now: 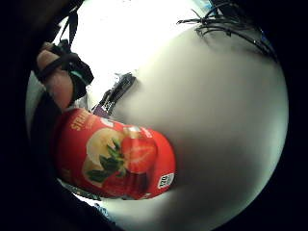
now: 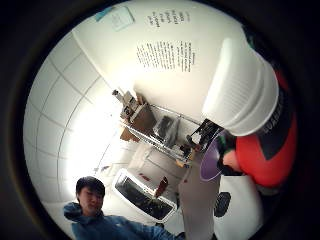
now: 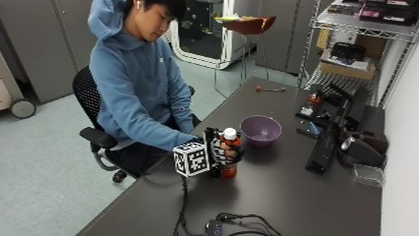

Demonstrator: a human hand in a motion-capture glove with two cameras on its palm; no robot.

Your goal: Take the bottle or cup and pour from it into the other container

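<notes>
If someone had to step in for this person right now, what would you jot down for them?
Right hand: grips the red strawberry drink bottle, upright, its base on or barely above the dark table. White cap is on.
Purple bowl: stands on the table just beyond the bottle, apart from it.
Done: bottle grasped.
Left: lift, take the cap off, tip over the bowl, pour.

A dark desk (image 3: 288, 191) is carrying a red bottle (image 3: 228, 156) with a white cap, standing upright near its front edge. A purple bowl (image 3: 260, 131) is sitting just beyond the bottle. Black cables (image 3: 229, 223) are lying at the near end, and dark equipment (image 3: 327, 140) is resting along the wall side.
</notes>
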